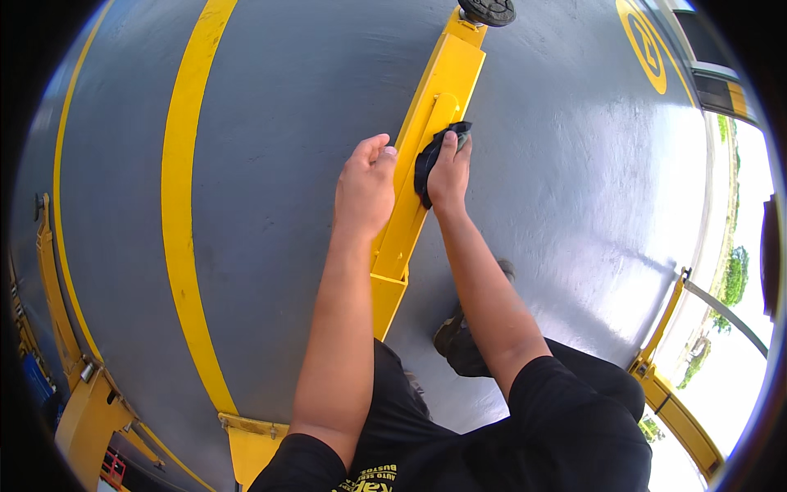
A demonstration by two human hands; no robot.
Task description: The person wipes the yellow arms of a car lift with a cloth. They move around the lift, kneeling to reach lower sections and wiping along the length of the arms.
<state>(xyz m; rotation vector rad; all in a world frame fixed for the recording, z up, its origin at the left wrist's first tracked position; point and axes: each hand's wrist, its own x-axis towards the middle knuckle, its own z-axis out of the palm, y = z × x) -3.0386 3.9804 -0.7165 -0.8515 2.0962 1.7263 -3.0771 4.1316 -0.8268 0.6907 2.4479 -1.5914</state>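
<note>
A yellow lift arm (437,86) slants up through the middle of the view, with a raised bar along its top. At its far end sits a round black rubber pad (487,10). My right hand (451,170) is closed on a dark cloth (428,163), pressing it against the arm's right side. Part of the cloth bunches beyond my fingers. Beside the arm's left edge is my left hand (363,184), its fingers loosely bent and the thumb apart, with nothing visible in it. Whether it touches the arm I cannot tell.
Below lies a glossy grey floor (279,164) with a wide yellow stripe (179,172) to the left. Other yellow lift parts stand at lower left (90,410) and lower right (668,402). My shoe (447,332) is right of the arm's near end. Daylight enters at right.
</note>
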